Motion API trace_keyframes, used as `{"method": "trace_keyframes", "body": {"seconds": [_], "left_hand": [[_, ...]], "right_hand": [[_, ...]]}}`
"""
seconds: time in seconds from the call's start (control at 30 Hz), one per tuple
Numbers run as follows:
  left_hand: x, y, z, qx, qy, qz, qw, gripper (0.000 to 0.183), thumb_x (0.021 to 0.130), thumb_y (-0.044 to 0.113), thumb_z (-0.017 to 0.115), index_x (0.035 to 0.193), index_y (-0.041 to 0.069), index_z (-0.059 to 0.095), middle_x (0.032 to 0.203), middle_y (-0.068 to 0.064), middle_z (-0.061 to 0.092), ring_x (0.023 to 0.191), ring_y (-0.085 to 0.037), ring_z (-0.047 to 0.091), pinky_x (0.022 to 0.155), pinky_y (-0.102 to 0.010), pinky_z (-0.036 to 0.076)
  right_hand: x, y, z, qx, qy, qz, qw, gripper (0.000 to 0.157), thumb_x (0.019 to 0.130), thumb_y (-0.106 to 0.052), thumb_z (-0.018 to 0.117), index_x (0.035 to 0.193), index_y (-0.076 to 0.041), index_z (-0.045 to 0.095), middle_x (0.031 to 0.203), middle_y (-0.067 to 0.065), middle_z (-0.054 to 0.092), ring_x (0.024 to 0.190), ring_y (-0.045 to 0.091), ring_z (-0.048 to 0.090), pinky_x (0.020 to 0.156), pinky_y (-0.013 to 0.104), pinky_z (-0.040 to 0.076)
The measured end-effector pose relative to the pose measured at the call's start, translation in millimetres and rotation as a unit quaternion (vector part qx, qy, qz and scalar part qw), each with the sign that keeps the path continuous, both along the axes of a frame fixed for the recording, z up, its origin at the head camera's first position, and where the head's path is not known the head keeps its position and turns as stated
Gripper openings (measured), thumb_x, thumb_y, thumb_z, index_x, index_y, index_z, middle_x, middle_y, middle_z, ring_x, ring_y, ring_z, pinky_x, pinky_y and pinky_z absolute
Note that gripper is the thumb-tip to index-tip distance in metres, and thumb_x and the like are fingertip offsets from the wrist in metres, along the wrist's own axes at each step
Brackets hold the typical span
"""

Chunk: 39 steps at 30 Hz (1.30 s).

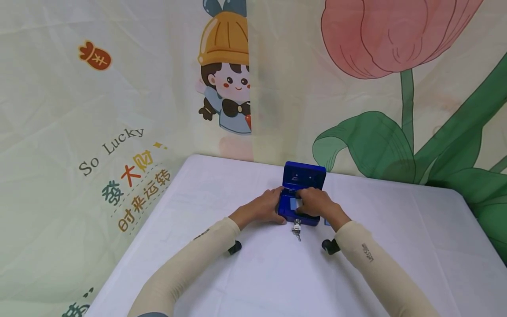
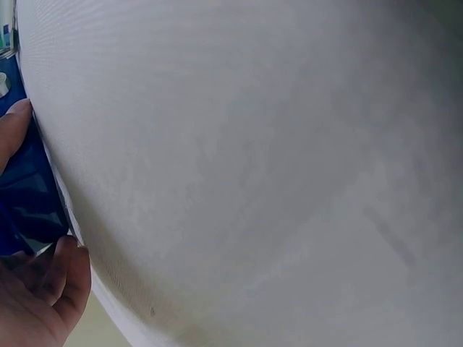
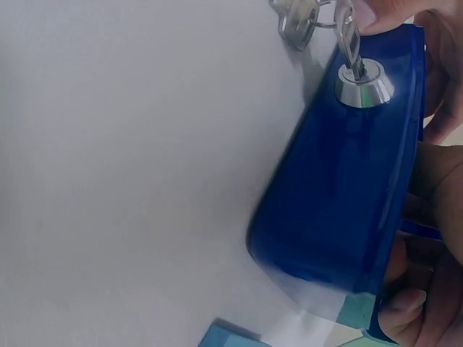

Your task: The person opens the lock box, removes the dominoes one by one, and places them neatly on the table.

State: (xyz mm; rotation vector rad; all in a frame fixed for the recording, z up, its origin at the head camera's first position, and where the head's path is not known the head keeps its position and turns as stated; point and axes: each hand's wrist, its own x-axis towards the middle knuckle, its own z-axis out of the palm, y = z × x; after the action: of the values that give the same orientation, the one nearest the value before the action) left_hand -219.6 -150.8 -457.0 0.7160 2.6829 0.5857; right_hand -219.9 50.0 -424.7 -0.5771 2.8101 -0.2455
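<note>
A small blue cash box (image 1: 309, 220) stands on the table with its lid raised. My left hand (image 1: 266, 207) grips its left side, thumb (image 2: 14, 130) on the front wall and the other fingers towards the back. Keys (image 1: 297, 230) hang from the silver lock (image 3: 364, 88) on the front. My right hand (image 1: 317, 202) reaches over the right side into the box, fingers bent. Its thumb and forefinger lie beside a pale blue and white flat item (image 1: 293, 203) inside; I cannot tell whether they pinch it.
A blue flat piece (image 3: 233, 337) lies on the table just right of the box. White cloth covers the table (image 1: 253, 273). Behind it hangs a printed curtain (image 1: 285, 97). A black device (image 1: 330, 246) sits under the right wrist, another (image 1: 235, 247) under the left.
</note>
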Motion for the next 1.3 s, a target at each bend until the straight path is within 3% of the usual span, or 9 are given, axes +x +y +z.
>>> {"method": "trace_keyframes", "body": {"seconds": [0.33, 0.73, 0.93, 1.3], "left_hand": [[1.1, 0, 2.2, -0.006, -0.002, 0.003, 1.0000, 0.114, 0.079, 0.047, 0.083, 0.160, 0.005, 0.014, 0.158, -0.019, 0.037, 0.145, -0.032, 0.038, 0.119, -0.045, 0.034], [0.3, 0, 0.4, -0.011, 0.003, 0.000, 0.9999, 0.114, 0.080, 0.049, 0.083, 0.160, 0.005, 0.014, 0.159, -0.018, 0.036, 0.144, -0.032, 0.038, 0.119, -0.044, 0.035], [-0.8, 0, -0.9, -0.010, 0.002, -0.002, 1.0000, 0.115, 0.079, 0.049, 0.083, 0.160, 0.004, 0.014, 0.158, -0.018, 0.037, 0.145, -0.031, 0.038, 0.119, -0.043, 0.034], [-1.8, 0, -1.5, -0.008, -0.007, 0.002, 0.9999, 0.115, 0.079, 0.050, 0.083, 0.160, 0.005, 0.014, 0.158, -0.019, 0.037, 0.145, -0.031, 0.038, 0.119, -0.043, 0.035]], "right_hand": [[-3.2, -5, -8.7, -0.019, 0.004, 0.010, 1.000, 0.052, 0.088, -0.037, 0.078, 0.129, -0.008, 0.066, 0.118, 0.013, 0.072, 0.104, 0.029, 0.069, 0.097, 0.053, 0.053], [-3.7, -13, -14.7, -0.047, 0.008, 0.013, 0.999, 0.052, 0.088, -0.035, 0.078, 0.130, -0.008, 0.065, 0.126, 0.013, 0.070, 0.115, 0.034, 0.066, 0.102, 0.057, 0.049], [-3.2, -17, -16.0, -0.054, 0.009, 0.008, 0.998, 0.053, 0.087, -0.035, 0.079, 0.130, -0.008, 0.065, 0.123, 0.012, 0.071, 0.110, 0.032, 0.068, 0.100, 0.059, 0.050], [-1.4, -23, -19.3, -0.060, 0.007, -0.001, 0.998, 0.053, 0.088, -0.034, 0.078, 0.132, -0.008, 0.064, 0.121, 0.012, 0.072, 0.110, 0.031, 0.068, 0.100, 0.052, 0.052]]}}
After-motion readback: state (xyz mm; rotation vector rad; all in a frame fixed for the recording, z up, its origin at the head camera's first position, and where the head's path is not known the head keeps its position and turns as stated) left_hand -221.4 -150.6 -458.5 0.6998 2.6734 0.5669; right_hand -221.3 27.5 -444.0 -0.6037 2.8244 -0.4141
